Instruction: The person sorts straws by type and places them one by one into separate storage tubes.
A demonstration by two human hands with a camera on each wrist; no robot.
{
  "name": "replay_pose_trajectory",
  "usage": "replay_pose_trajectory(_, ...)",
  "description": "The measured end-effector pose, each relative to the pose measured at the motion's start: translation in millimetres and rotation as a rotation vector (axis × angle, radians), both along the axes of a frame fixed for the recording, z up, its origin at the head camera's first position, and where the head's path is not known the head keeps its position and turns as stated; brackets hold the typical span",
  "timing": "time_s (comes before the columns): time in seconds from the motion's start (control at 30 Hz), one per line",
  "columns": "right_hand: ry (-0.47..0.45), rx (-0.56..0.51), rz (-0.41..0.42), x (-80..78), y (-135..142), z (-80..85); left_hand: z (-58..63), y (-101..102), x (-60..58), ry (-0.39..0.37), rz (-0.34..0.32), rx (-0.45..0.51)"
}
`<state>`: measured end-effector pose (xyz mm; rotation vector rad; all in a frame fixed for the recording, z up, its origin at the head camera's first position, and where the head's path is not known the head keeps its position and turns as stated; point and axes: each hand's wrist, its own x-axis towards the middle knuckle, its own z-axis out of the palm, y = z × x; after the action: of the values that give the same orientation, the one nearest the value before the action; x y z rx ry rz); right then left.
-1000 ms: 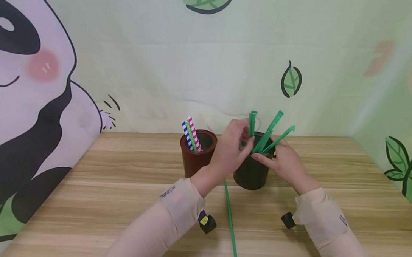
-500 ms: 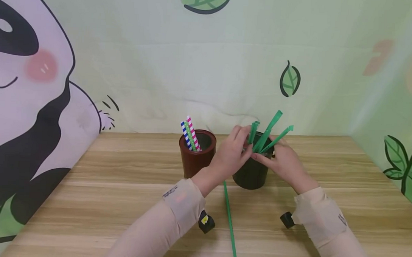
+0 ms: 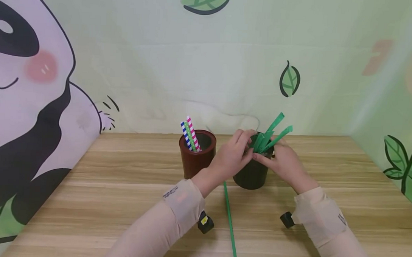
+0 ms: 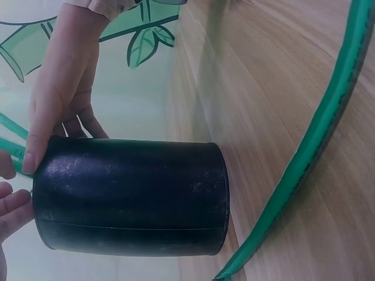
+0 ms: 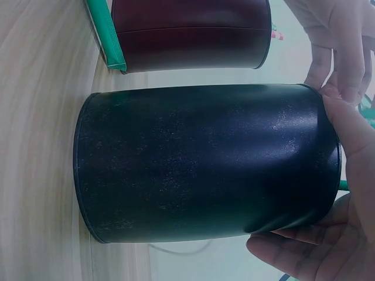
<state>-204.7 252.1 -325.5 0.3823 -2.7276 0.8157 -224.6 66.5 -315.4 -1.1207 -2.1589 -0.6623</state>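
Note:
A black cup (image 3: 251,173) stands on the wooden table, with several green wrapped straws (image 3: 277,140) leaning out of its mouth. My right hand (image 3: 286,159) grips the cup at its upper right, thumb along the near rim; the right wrist view shows that hand (image 5: 345,193) round the cup's top end. My left hand (image 3: 234,148) is at the left side of the mouth, fingers bent over the rim, pinching a low green straw (image 3: 260,141) whose top barely clears the rim. Its fingertips are partly hidden in the head view.
Left of the black cup stands a reddish-brown cup (image 3: 196,162) holding striped and dotted paper straws (image 3: 191,133). One green wrapped straw (image 3: 230,224) lies on the table in front, between my forearms. A wall cloth with panda and leaf prints rises behind.
The straw at my left hand has sunk lower into the black cup, and the left fingers have come down to the rim with it. My right hand keeps its grip on the cup.

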Motion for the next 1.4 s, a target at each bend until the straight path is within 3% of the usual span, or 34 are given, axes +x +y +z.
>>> replay_pose_trajectory(0.4, 0.034, -0.008, -0.018, -0.9, -5, -1.4, 2.0, -12, 6.8, -0.073, 0.003, 0.042)
replay_pose_trajectory(1.03, 0.004, -0.045, -0.036, 0.5, -2, -2.4, 3.6, -44, 22.4, -0.134, 0.020, 0.171)
replay_pose_trajectory(1.4, 0.021, -0.017, -0.039, 1.3, -3, 0.1, -12.5, -61, 36.9, -0.191, 0.007, 0.205)
